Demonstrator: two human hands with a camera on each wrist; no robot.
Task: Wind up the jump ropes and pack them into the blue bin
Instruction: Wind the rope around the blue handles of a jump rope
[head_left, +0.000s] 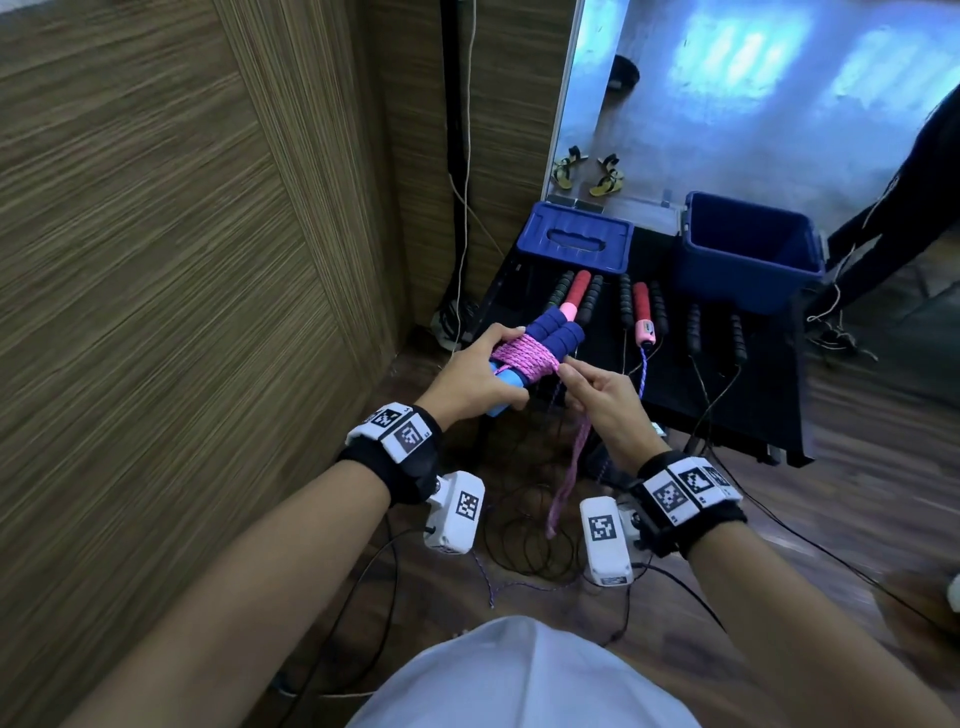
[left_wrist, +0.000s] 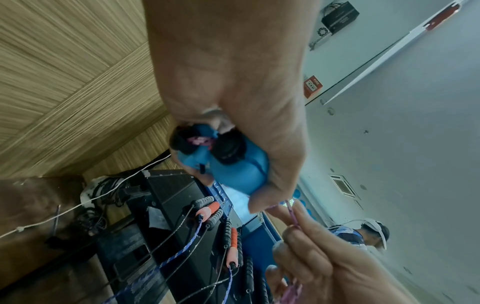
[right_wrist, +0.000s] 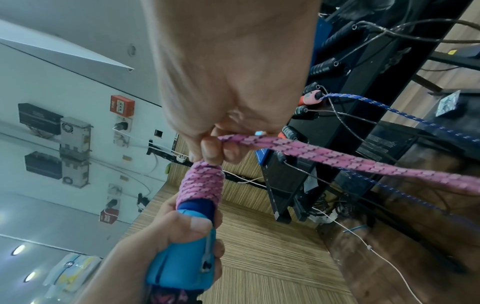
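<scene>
So the left hand (head_left: 480, 371) has its grip wrapped tight around the two blue handles (head_left: 550, 332), with the pink rope (head_left: 522, 356) coiled round them mid-air over the near edge of the counter (head_left: 675, 384). The right hand (head_left: 605, 400) pinches the doubled tail right at the coils.

Biggest risk imo: that tail (head_left: 566, 483) hangs loose, so if the pinch slips before it's tucked, the outer wraps probably spring off. It could also snag the thin black cords trailing off the counter. The other ropes (head_left: 641, 312) aren't wound yet, and the blue bin (head_left: 748, 249) sits open at the back right.
</scene>
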